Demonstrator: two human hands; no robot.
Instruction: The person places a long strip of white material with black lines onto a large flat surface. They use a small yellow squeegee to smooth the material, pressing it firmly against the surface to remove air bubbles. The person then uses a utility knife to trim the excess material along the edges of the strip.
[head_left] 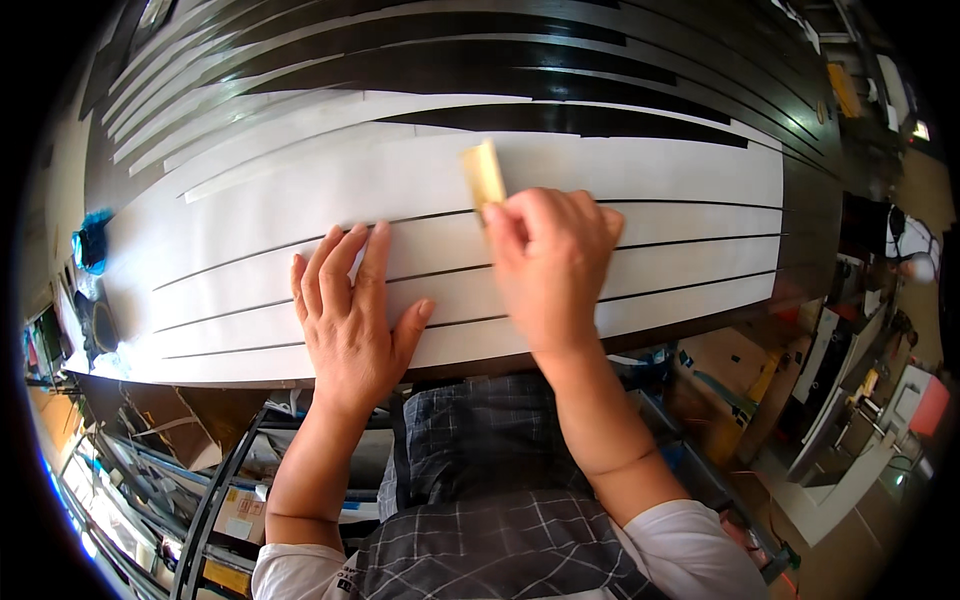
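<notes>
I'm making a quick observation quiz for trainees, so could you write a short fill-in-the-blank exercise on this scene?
1. The left hand rests on a ____ sheet.
2. The right hand holds a blurred, ____-coloured piece.
3. The thin lines running along the sheet on both sides of the right hand are ____.
4. A crumpled blue thing is near the sheet's ____ end.

Missing words: white; yellow; black; left.

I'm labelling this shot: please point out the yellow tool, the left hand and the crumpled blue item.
Yellow tool (484,174): head view, middle of its exposed length.
Left hand (348,322): head view, back of the hand.
Crumpled blue item (93,243): head view, its visible middle.
</notes>
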